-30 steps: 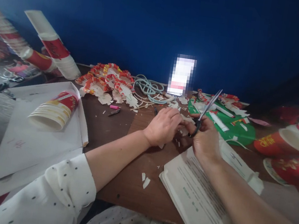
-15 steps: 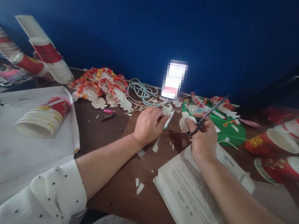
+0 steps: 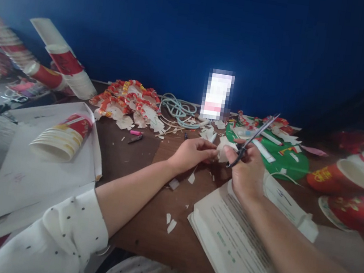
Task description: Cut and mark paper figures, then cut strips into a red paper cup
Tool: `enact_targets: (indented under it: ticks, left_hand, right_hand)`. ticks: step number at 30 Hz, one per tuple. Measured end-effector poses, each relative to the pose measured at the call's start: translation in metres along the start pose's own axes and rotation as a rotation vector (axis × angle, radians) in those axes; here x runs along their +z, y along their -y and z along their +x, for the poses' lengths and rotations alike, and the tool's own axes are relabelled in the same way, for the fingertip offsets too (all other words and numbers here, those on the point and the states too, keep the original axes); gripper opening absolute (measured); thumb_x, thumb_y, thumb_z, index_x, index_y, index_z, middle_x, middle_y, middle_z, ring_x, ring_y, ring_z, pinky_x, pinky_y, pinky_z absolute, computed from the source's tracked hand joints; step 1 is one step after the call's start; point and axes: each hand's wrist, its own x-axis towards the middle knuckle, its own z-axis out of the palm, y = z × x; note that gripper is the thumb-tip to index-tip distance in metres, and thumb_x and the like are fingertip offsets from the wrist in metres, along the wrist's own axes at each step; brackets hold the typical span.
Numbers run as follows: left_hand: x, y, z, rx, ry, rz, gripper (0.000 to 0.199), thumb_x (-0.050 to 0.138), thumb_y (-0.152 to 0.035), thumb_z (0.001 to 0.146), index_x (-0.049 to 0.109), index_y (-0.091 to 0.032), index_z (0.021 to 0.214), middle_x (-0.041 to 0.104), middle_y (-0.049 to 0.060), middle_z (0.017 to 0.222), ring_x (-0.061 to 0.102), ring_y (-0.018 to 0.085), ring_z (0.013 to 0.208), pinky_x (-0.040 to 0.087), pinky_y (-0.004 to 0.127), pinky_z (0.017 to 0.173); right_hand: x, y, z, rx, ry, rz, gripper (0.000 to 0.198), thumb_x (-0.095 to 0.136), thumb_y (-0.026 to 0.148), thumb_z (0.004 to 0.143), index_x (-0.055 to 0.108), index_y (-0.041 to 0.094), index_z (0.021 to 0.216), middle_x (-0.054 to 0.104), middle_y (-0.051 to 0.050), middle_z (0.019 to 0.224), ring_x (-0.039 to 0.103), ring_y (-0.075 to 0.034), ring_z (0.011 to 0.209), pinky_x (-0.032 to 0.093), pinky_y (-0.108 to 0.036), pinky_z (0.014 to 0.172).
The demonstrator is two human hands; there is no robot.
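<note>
My right hand [image 3: 248, 170] is closed around the dark handles of a pair of scissors [image 3: 261, 133], whose blades point up and away. A small white paper piece [image 3: 224, 148] is held by the thumb of that same hand. From the left, my left hand [image 3: 193, 155] reaches to the paper's edge, thumb and fingers pinched together there. Just behind the left fingers lies a white pen [image 3: 213, 138], its lower end hidden. White paper scraps [image 3: 171, 226] are scattered over the brown table [image 3: 140, 239] below the hands.
Red-and-white paper garlands [image 3: 129, 102] and a coiled pale blue cord [image 3: 179, 109] lie at the back. A lit phone [image 3: 217, 95] leans on the wall. Paper cups stand at right [image 3: 346, 175] and lie on a white box lid [image 3: 9, 184]. A printed paper bag [image 3: 238, 239] lies below my right hand.
My left hand has let go of the white pen and moved right to the paper by my right hand. The scissors stay in my right hand. The view has turned slightly left.
</note>
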Motion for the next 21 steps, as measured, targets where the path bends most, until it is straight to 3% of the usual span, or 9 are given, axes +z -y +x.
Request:
enact_targets:
  ticks: [4, 11, 21]
  left_hand:
    - [-0.002, 0.000, 0.005, -0.068, 0.006, -0.174, 0.018, 0.074, -0.022, 0.070, 0.064, -0.011, 0.080, 0.063, 0.000, 0.070, 0.060, 0.008, 0.063, 0.050, 0.024, 0.065]
    - [-0.006, -0.006, 0.005, -0.138, 0.000, -0.422, 0.016, 0.073, -0.009, 0.068, 0.062, -0.011, 0.079, 0.062, 0.000, 0.077, 0.060, 0.007, 0.068, 0.049, 0.023, 0.067]
    - [-0.009, -0.005, 0.005, -0.186, 0.055, -0.503, 0.014, 0.075, -0.011, 0.068, 0.063, -0.011, 0.076, 0.061, 0.000, 0.073, 0.058, 0.008, 0.068, 0.048, 0.024, 0.070]
  right_hand:
    - [0.001, -0.004, 0.000, 0.009, 0.047, 0.032, 0.031, 0.074, 0.030, 0.067, 0.061, 0.026, 0.096, 0.058, 0.003, 0.072, 0.054, -0.015, 0.066, 0.045, -0.030, 0.060]
    - [0.000, -0.013, 0.003, 0.038, 0.078, 0.063, 0.035, 0.075, 0.032, 0.067, 0.061, 0.025, 0.098, 0.063, 0.002, 0.075, 0.058, -0.016, 0.067, 0.046, -0.030, 0.061]
    - [0.001, -0.007, 0.000, -0.003, 0.056, 0.006, 0.032, 0.074, 0.029, 0.067, 0.061, 0.025, 0.096, 0.064, 0.001, 0.073, 0.058, -0.017, 0.066, 0.047, -0.031, 0.061]
